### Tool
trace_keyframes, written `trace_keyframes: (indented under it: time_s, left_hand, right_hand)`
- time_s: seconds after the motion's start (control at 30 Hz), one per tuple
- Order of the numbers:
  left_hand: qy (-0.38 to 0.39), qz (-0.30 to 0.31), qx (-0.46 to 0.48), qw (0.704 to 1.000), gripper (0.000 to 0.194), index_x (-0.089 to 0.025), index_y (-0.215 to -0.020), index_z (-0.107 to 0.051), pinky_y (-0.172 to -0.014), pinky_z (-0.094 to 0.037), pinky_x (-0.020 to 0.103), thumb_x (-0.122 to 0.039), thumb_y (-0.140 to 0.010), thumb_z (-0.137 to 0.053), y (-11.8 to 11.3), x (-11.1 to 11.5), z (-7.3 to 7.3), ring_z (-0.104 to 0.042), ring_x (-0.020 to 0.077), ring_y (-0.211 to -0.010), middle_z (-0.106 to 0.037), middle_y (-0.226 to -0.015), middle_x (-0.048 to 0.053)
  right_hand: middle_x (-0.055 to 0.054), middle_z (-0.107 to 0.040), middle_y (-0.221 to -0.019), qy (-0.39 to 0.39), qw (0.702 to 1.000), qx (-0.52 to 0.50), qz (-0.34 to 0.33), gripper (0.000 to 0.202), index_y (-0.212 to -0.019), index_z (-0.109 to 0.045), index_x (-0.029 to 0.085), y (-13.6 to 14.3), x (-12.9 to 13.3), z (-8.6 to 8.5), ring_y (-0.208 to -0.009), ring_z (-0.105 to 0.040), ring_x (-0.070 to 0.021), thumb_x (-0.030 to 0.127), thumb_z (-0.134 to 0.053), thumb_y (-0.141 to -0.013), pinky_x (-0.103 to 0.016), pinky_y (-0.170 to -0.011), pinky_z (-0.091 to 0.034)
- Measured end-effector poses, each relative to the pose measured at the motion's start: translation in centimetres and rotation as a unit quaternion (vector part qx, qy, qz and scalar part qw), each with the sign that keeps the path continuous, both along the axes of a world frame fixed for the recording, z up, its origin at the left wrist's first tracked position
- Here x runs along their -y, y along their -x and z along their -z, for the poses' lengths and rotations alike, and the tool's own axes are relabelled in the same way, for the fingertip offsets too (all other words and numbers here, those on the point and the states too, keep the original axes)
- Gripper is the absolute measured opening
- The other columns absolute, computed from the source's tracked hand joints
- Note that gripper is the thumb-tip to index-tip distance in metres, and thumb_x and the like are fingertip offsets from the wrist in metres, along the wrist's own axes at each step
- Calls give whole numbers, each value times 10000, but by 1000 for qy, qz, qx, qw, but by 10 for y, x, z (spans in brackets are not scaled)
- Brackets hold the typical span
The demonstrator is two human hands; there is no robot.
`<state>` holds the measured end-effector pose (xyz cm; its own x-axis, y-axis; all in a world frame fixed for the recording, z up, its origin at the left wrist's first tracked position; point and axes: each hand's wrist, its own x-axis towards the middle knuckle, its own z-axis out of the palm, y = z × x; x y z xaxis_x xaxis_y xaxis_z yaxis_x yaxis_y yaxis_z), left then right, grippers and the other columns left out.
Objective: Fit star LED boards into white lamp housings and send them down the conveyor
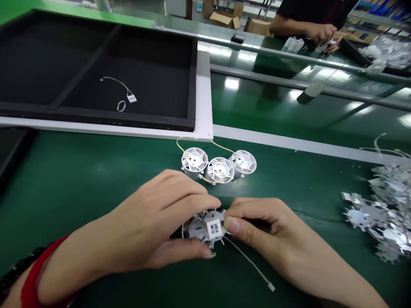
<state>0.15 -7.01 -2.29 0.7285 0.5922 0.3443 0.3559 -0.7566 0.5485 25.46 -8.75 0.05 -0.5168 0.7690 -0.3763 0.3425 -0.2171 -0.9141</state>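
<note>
My left hand [160, 222] curls its fingers and thumb around a toothed silvery metal plate [195, 229]. On the plate sits a small white block with a printed code label [213, 229]. From the right, thumb and forefinger of my right hand [272, 231] pinch at the plate's edge beside the block; the exact contact point is hidden. A thin cable [248, 259] trails down right from there to a white connector [271, 287]. Just beyond my hands stand three round white fan units [194, 160] with thin yellow wires. Whatever lies beneath the plate is hidden.
A pile of toothed metal plates [390, 214] lies at the right. Back left, a black tray [154, 81] holds a small labelled cable piece [131, 98] and a loose ring [121, 106]. Across the bench, another person's hands [323, 34] work near white parts [385, 51].
</note>
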Motion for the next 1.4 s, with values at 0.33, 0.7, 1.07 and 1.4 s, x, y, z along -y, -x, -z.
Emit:
trace_keyframes:
  time_s: [0.33,0.7,1.07,1.4]
  left_hand:
    - [80,3,-53,995,293,-260,-1175,-688,-1038,-533,338,-232,-921,-831,8,-3,-3,-673,230,-1112,-715,-1168,18]
    - [140,28,-66,988,369,-260,-1167,-688,-1319,-368,408,-261,-864,-898,9,-4,-7,-679,207,-1159,-729,-1205,-6]
    - [202,32,-69,976,406,-296,-1114,-655,-1362,-243,411,-263,-844,-958,9,-7,-3,-708,146,-994,-740,-1073,-118]
    - [207,34,-87,974,315,-344,-1184,-706,-1374,-257,450,-300,-925,-881,11,-8,-5,-715,182,-1142,-753,-1171,-95]
  right_hand:
    - [53,-566,-638,13,994,104,21,201,-904,-712,244,9,7,4,-543,-466,-111,379,-636,-1033,-244,-485,-309]
    - [55,-604,-671,2,994,107,-10,233,-836,-631,245,13,10,9,-596,-492,-111,324,-599,-1053,-251,-541,-346]
    - [64,-585,-660,0,994,109,-10,216,-849,-613,253,13,13,9,-575,-460,-112,319,-584,-1053,-250,-516,-325]
    - [71,-556,-631,20,993,116,-17,228,-848,-605,260,11,13,9,-533,-452,-107,325,-566,-1062,-237,-473,-301]
